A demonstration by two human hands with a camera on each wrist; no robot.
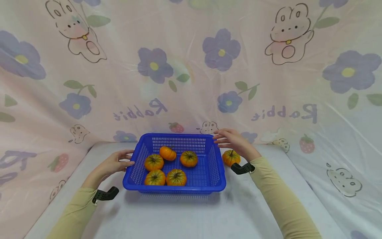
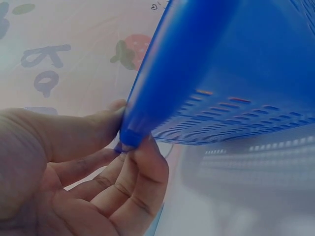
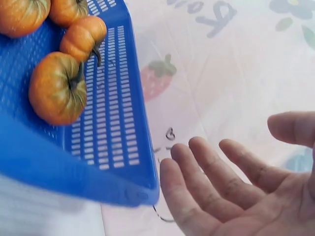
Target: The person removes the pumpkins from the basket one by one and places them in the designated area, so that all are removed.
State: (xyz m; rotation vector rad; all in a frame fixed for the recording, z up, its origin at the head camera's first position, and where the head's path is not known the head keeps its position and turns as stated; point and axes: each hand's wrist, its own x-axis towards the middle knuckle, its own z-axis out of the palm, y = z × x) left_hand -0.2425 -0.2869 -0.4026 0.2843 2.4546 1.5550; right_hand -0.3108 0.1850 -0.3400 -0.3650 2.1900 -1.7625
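Left hand (image 1: 111,163): it pinches the rim of the blue basket (image 1: 174,188), the thumb on one side and the fingers on the other, as the left wrist view shows well.
Right hand (image 1: 232,139): it is spread and holds nothing; its fingertips are just beside the far right corner of the basket, but whether they touch it, I cannot tell.
Inside the basket: five small pumpkins (image 1: 189,159) lie there, to the right of the left hand's pinch. I judge that the larger part of the gathering is done.
Outside the basket: one loose pumpkin (image 1: 231,158) is on the white table (image 1: 179,215), beyond the right wall, near the right hand and nearer to the person than its fingers. It seems the only one left, as far as the views show.
Basket place: it is between both hands, its left rim in the pinch. Whether its base rests fully on the table, I cannot tell.
Basket look: it is rectangular and deep blue, with rows of small slots in the walls and a broad, smooth rim. The bare part of its floor is toward the right hand.
Pumpkin look: they are orange and ribbed, rather greenish around the stems; the one inside farthest from the person is tipped.
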